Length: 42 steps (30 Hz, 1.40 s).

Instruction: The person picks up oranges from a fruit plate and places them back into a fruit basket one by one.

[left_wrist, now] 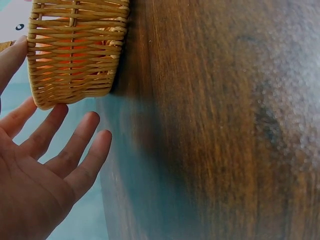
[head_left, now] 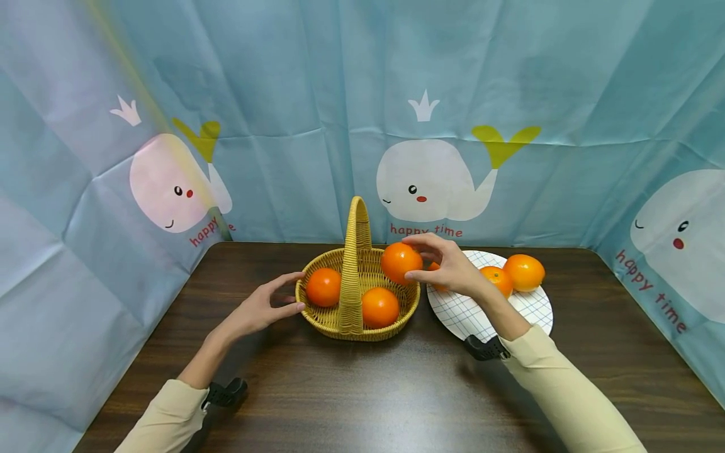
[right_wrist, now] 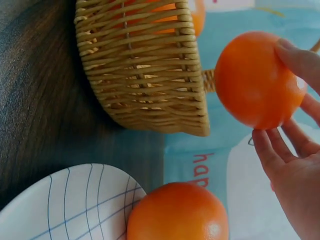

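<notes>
A yellow wicker basket (head_left: 368, 335) with a tall handle stands on the table. Inside it lie two oranges, one (head_left: 323, 287) left of the handle and another (head_left: 380, 307) right of it. My right hand (head_left: 450, 267) holds a third orange (right_wrist: 255, 80) over the basket's right side, thumb and fingers around it. At the basket's left end, my left hand (head_left: 257, 308) touches the rim with its thumb and fingertips; its fingers (left_wrist: 82, 130) are spread and fairly straight in the left wrist view.
To the basket's right is a white plate (head_left: 467, 318) with blue grid lines. It bears oranges (head_left: 524, 272), one partly hidden by my right hand. A blue curtain (head_left: 283, 189) with whale prints hangs behind the dark wooden table (head_left: 351, 390).
</notes>
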Each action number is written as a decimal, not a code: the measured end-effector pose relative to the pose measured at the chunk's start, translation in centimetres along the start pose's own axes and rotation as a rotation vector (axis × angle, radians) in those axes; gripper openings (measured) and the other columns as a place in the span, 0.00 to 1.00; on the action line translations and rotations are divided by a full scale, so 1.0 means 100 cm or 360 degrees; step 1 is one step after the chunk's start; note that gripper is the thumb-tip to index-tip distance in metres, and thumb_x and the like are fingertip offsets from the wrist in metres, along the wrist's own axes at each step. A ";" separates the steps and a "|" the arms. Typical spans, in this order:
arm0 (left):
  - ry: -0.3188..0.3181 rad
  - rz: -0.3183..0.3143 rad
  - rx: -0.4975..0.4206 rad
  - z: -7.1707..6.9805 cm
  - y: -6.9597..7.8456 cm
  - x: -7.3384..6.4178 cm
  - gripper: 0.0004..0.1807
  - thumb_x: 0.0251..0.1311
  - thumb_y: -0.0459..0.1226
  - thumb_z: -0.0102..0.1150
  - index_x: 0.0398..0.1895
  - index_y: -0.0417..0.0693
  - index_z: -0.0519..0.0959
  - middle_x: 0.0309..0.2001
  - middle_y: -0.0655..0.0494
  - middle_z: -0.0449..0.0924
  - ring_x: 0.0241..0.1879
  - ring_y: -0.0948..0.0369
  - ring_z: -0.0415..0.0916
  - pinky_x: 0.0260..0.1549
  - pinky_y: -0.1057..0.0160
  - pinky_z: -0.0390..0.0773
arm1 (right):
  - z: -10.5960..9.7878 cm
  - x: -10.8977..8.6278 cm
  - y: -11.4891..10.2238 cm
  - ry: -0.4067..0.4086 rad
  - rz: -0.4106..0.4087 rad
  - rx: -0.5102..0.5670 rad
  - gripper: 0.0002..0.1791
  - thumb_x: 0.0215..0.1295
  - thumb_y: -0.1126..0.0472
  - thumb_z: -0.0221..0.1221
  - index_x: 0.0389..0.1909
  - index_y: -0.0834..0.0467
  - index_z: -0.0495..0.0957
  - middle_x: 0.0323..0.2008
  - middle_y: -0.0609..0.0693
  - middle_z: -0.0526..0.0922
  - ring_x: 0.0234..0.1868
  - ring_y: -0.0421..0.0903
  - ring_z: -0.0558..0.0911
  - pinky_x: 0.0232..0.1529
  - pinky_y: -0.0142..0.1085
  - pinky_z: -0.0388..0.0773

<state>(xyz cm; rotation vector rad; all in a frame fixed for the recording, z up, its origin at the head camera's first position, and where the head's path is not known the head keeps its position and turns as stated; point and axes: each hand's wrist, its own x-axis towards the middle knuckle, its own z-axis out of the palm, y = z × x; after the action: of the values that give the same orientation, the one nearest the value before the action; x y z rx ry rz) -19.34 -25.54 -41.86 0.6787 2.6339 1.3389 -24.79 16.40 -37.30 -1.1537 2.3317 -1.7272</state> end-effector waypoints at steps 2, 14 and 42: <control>0.0000 -0.0004 0.0003 0.000 0.000 0.000 0.35 0.68 0.40 0.67 0.75 0.43 0.65 0.72 0.40 0.65 0.54 0.45 0.80 0.55 0.38 0.75 | 0.002 0.002 0.002 -0.0012 0.0004 0.0001 0.33 0.59 0.72 0.72 0.66 0.63 0.74 0.61 0.56 0.74 0.59 0.53 0.77 0.59 0.49 0.75; -0.0006 -0.0016 -0.0024 0.000 0.003 0.000 0.35 0.68 0.40 0.67 0.75 0.42 0.65 0.72 0.40 0.64 0.55 0.43 0.79 0.55 0.37 0.74 | 0.013 0.013 0.009 -0.0025 0.0036 0.0009 0.34 0.55 0.80 0.69 0.64 0.73 0.71 0.60 0.67 0.72 0.59 0.64 0.75 0.61 0.55 0.72; 0.0003 -0.0010 -0.0003 0.000 0.003 -0.001 0.36 0.68 0.41 0.67 0.75 0.43 0.65 0.72 0.40 0.64 0.55 0.44 0.79 0.55 0.37 0.74 | -0.020 -0.008 0.003 0.0215 0.0148 0.0106 0.18 0.63 0.74 0.67 0.53 0.70 0.79 0.49 0.63 0.83 0.51 0.65 0.82 0.51 0.40 0.81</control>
<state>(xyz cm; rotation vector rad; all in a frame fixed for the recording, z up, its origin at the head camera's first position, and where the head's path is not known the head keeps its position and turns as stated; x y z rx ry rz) -19.15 -25.45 -41.66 0.6690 2.6336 1.3412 -25.23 18.52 -37.08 -0.9308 2.3392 -1.8887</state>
